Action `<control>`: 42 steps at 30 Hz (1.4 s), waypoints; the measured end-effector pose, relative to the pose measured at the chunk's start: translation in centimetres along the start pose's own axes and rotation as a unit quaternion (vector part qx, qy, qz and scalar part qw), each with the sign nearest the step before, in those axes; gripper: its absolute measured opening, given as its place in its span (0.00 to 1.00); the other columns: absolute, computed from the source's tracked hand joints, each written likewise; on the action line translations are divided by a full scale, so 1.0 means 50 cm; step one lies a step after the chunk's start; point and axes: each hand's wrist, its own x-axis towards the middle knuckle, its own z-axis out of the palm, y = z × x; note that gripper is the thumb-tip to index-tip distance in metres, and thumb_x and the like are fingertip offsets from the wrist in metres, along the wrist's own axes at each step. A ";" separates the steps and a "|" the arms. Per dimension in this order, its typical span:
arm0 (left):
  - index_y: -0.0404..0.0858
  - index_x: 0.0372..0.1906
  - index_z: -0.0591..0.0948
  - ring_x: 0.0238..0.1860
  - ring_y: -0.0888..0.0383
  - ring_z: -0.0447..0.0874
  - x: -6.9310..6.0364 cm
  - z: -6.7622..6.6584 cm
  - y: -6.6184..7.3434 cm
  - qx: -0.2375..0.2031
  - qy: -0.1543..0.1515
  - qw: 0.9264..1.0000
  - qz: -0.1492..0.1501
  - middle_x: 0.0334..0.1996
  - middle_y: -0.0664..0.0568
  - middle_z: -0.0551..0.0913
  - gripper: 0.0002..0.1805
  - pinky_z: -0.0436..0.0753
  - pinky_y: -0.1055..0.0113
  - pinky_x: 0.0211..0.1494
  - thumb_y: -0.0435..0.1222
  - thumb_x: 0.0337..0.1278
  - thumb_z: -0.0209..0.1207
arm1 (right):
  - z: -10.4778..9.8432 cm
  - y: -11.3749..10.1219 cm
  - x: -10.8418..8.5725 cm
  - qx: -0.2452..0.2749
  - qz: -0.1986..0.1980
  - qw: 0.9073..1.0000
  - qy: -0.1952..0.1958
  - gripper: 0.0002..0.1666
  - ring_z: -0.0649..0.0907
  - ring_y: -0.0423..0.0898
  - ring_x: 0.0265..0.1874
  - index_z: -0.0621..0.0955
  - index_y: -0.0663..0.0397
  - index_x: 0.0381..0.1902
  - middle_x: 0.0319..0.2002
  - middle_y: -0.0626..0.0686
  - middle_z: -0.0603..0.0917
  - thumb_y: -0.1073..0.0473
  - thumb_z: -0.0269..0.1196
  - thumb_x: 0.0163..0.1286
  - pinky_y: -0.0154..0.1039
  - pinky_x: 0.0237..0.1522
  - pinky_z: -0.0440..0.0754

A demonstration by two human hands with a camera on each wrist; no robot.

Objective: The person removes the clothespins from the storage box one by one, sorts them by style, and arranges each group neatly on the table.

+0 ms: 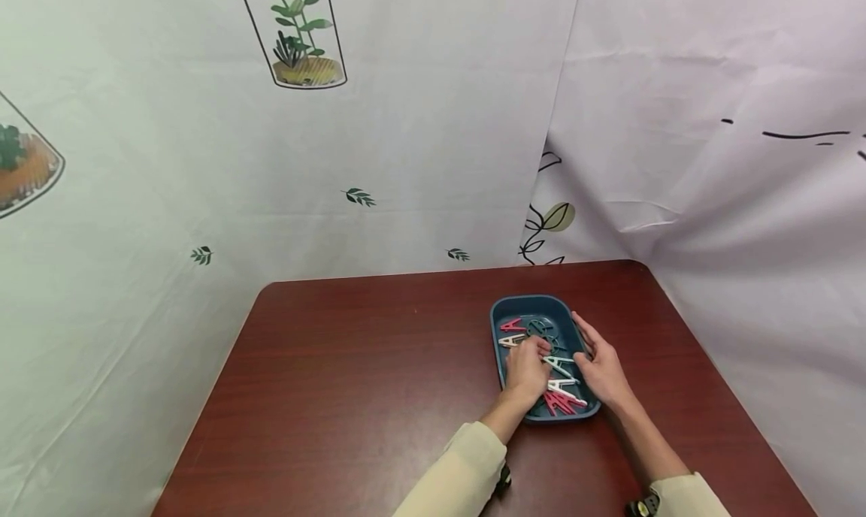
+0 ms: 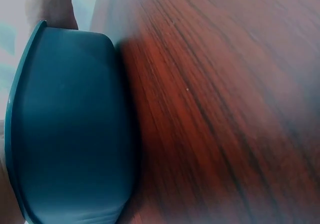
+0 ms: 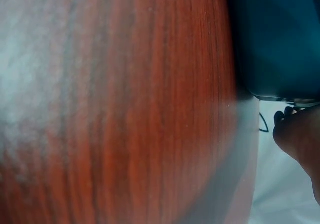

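Note:
A blue plastic tray (image 1: 502,306) stands on the table, holding several clothespins. My left hand (image 1: 528,370) reaches over its left side, fingers bent down among the pins; the fingertips are partly hidden, so what they hold cannot be told. White clothespins (image 1: 560,386) lie beside that hand, with pink clothespins (image 1: 561,403) at the near end. Farther up are a cream clothespin (image 1: 509,341), a pink one and dark green ones (image 1: 537,327). My right hand (image 1: 604,370) holds the tray's right rim, thumb over the edge and fingers along the outside. Both wrist views show the tray's outer wall (image 2: 75,119).
The tray stands toward the right of a reddish-brown wooden table (image 1: 352,374). Behind and beside the table hangs a pale cloth (image 1: 419,126) printed with plants and leaves. Black bands with devices (image 1: 643,506) are worn at the wrists.

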 end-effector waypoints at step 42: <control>0.47 0.39 0.91 0.33 0.69 0.84 0.004 -0.009 0.012 0.015 -0.016 1.000 -0.006 0.30 0.62 0.88 0.10 0.80 0.71 0.40 0.32 0.53 0.77 | 0.000 0.002 -0.004 0.012 0.008 1.000 -0.003 0.43 0.70 0.71 0.71 0.61 0.62 0.83 0.77 0.71 0.66 0.83 0.52 0.72 0.18 0.53 0.75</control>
